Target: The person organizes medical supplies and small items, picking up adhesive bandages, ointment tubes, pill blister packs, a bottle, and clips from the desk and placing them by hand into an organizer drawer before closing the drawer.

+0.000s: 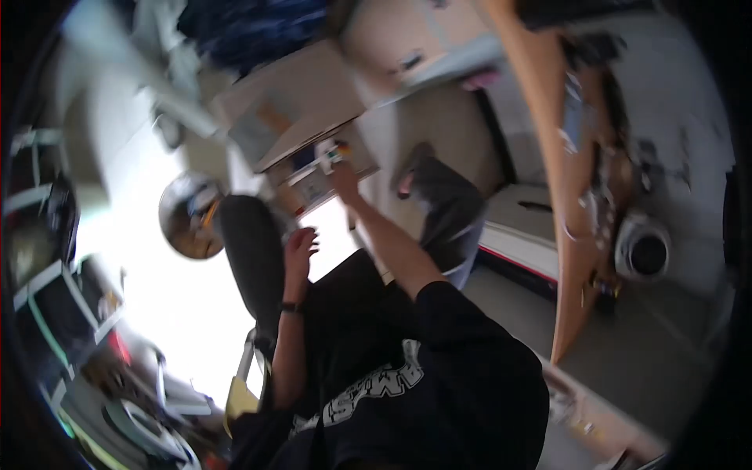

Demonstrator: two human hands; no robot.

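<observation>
I see the right hand (342, 174) reaching up-centre, fingers seemingly pinching a small white box (327, 154) at the cardboard carton (313, 168) edge, left hand (300, 247) loosely curled on the dark chair back (252, 251); box looks light, stiff—I'd grip its sides.

Right hand (343, 176) stretched far forward; left hand (300, 243) raised, fingers loosely curled.

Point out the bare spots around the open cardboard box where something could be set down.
Bare grey floor lies open between the slanted wooden board and the white flat box. The bright patch beside the dark chair back looks free but is overexposed. Around the open cardboard box, where the right hand reaches, it is crowded.
</observation>
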